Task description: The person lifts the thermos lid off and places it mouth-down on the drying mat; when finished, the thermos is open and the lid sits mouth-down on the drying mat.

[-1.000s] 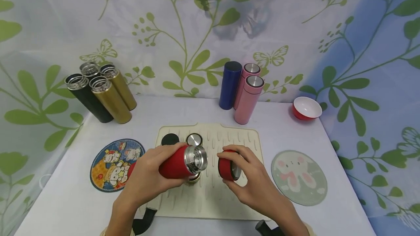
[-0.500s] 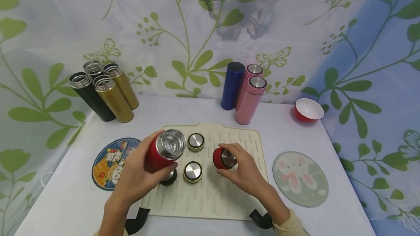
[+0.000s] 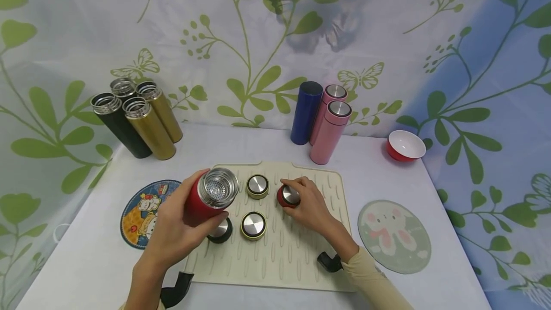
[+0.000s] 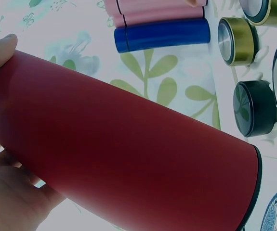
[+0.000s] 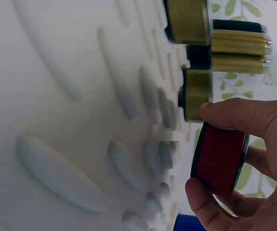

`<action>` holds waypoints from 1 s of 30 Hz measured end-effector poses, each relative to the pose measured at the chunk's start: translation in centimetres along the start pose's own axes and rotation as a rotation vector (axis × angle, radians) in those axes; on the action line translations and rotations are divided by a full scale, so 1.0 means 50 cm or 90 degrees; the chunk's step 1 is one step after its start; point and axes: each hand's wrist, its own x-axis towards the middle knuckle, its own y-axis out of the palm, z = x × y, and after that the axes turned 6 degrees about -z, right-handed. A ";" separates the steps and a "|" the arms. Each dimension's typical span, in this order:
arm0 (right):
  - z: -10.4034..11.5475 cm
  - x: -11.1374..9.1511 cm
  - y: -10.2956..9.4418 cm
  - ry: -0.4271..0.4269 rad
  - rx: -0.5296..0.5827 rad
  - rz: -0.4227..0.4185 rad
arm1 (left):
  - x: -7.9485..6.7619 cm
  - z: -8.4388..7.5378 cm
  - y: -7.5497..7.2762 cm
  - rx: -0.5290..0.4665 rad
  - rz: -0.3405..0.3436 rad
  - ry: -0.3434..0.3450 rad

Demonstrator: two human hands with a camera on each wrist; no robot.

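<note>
Red lid off, held low at the mat

The left hand has thumb and fingers wrapped round the red flask, which leans over the mat's left part, mouth up and bare, a strainer showing inside. The right hand pinches the red lid between thumb and fingers, metal face up, right of the far gold lid. The near gold lid and a black lid lie on the mat; open flasks stand at the far left.

The step in hand looks like setting the red lid down among the others. Whether it touches the mat is hard to tell, since the hand covers its near side. The next move seems to call for levelling it, then parting the right fingers while the left grip stays firm
</note>
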 end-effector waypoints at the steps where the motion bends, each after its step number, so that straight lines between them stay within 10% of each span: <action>1: -0.002 0.004 0.003 0.009 -0.003 0.005 | 0.000 0.000 0.000 0.001 0.000 0.000; 30: -0.038 0.047 0.008 0.090 -0.050 0.075 | -0.004 0.004 -0.003 -0.013 -0.015 -0.011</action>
